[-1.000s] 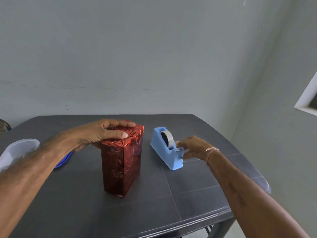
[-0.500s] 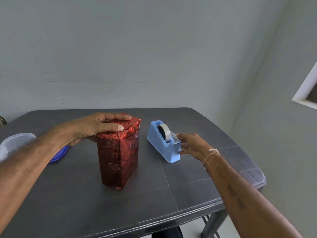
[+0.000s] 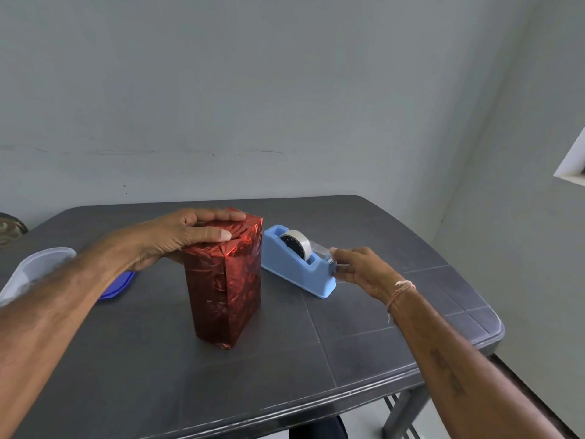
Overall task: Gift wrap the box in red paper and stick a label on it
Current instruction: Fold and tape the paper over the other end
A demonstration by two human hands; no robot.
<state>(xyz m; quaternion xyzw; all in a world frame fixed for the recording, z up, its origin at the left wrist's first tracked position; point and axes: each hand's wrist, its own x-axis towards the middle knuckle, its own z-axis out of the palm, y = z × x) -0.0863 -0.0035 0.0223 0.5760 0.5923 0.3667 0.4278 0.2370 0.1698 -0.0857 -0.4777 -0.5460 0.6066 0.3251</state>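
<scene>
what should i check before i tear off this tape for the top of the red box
1. Top folds held down: left hand presses on top of the red-wrapped box. Ok.
2. Box upright on the table. Ok.
3. Tape end in grip: right hand pinches the tape strip at the cutter of the blue dispenser. Ok.
4. Dispenser sitting flat on the table. Ok.
5. Strip long enough to span the fold. Cannot tell.
6. Label within reach: none in view. Not ok.
</scene>
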